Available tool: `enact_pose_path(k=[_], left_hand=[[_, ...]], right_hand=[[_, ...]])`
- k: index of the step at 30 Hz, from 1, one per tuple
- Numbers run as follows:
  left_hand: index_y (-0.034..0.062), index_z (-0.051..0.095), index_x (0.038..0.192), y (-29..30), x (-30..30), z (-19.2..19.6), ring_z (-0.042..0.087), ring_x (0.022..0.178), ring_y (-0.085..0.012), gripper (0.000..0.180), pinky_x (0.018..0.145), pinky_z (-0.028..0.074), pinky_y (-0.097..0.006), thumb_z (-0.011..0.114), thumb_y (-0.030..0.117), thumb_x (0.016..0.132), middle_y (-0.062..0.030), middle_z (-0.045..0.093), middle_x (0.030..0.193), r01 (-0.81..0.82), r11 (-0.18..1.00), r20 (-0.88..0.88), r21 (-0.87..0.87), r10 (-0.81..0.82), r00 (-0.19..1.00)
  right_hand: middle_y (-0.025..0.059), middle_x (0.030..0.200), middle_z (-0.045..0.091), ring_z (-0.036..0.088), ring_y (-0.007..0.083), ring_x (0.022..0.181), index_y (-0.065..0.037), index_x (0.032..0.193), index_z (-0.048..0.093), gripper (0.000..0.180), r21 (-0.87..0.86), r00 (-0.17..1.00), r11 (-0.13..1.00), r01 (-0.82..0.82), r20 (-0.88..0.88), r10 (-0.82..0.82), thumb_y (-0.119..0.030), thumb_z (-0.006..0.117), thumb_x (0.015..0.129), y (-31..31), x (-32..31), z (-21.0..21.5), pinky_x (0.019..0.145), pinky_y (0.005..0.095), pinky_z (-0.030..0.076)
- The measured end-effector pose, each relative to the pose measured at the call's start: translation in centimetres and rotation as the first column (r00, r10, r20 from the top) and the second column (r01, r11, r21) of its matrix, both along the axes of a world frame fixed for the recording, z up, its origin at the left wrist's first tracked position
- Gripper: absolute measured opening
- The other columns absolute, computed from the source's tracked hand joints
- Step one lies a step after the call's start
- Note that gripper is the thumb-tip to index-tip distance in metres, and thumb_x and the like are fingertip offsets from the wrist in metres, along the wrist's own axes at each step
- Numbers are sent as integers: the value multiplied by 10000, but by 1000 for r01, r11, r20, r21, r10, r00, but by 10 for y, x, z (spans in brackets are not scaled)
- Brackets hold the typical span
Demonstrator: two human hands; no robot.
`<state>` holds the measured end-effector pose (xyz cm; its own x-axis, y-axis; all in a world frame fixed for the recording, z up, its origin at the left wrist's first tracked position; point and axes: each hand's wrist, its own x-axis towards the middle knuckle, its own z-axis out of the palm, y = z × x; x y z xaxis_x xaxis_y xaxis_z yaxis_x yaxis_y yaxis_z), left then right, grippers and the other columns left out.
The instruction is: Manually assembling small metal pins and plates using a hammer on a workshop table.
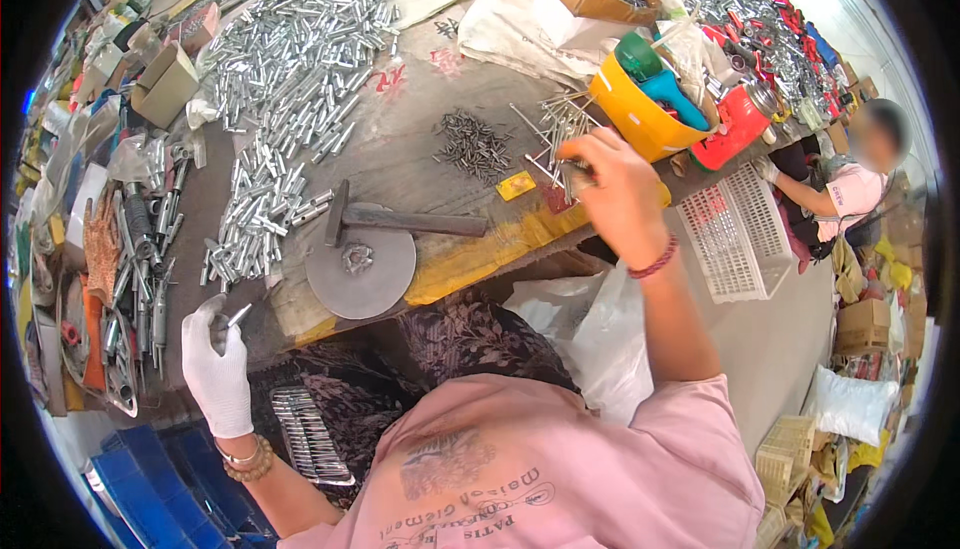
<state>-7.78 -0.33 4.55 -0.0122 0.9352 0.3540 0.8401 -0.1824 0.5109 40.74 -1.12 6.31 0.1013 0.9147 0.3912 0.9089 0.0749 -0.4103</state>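
Observation:
In a white glove, my left hand pinches a small silver metal tube at the table's front edge, just below a large heap of similar metal tubes. Bare, with a red cord at the wrist, my right hand is curled over the near side of a bunch of long thin metal rods. What its fingers grip is hidden. Between my hands lies a round grey metal disc with a small ring-shaped piece on it. A hammer rests across the disc's far edge.
A pile of short dark pins and a small yellow card lie mid-table. Beyond the rods stand a yellow container and a red can. A white plastic crate is at right; another person sits beyond it.

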Motion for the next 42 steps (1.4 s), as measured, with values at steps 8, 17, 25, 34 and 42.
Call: enact_pose_path(k=[8,17,25,34,42], left_hand=[[-11,704,1149,25,10,-5,671,962,-286,218,886,540,-369,690,-17,931,-142,676,1073,175,984,-54,16,-174,983],[44,766,1068,24,34,-26,679,1047,-315,202,959,528,-400,803,89,874,-116,724,1071,215,976,-116,40,-209,971],[30,770,1072,21,29,-31,670,1077,-303,183,987,514,-395,776,55,890,-118,721,1085,160,987,-112,32,-155,981],[17,765,1064,24,29,-45,670,1048,-295,149,983,515,-390,763,34,916,-116,718,1073,139,987,-67,77,-134,989],[-21,752,1097,22,24,-44,673,1026,-219,139,984,516,-354,765,56,982,-90,728,1072,65,997,95,52,-70,993]], right_hand=[[156,1068,634,630,375,1088,-32,1016,706,285,-78,992,994,-81,-106,73,105,710,766,-17,70,-38,952,447,512],[157,1000,696,692,387,1001,-23,1071,664,256,-112,997,993,-35,-78,26,58,722,836,-32,61,-8,888,462,546],[129,1051,689,697,353,1019,-62,1094,706,310,-167,990,980,-106,-106,90,31,771,806,-42,44,-24,880,432,555],[145,1009,658,670,386,1025,-52,1000,661,257,-36,988,991,-128,77,130,104,687,797,-45,6,-34,856,467,542],[153,890,691,666,296,775,13,1018,733,144,168,929,985,-25,-359,85,15,753,876,-81,-2,-70,709,363,526]])
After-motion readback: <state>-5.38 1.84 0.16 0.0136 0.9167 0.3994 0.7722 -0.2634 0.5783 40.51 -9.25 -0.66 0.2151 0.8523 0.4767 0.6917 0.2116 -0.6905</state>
